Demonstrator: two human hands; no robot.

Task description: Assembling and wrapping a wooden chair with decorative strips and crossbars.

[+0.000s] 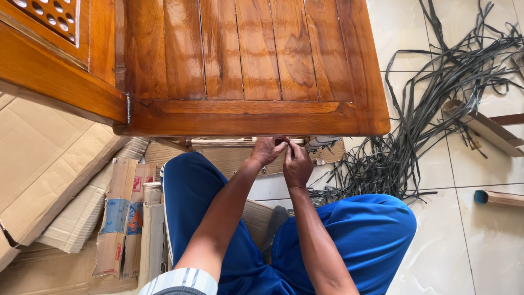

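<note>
Both hands meet under the near edge of a wooden seat (240, 60): left hand (266, 151) and right hand (297, 165) pinch a pale strip (297, 141), black strips (426, 104) heaped right.

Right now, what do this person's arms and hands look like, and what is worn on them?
Both forearms are bare, and so are the left hand and right hand: no gloves, watch or rings show. A striped white sleeve edge sits on the left arm. Blue trousers cover the legs.
</note>
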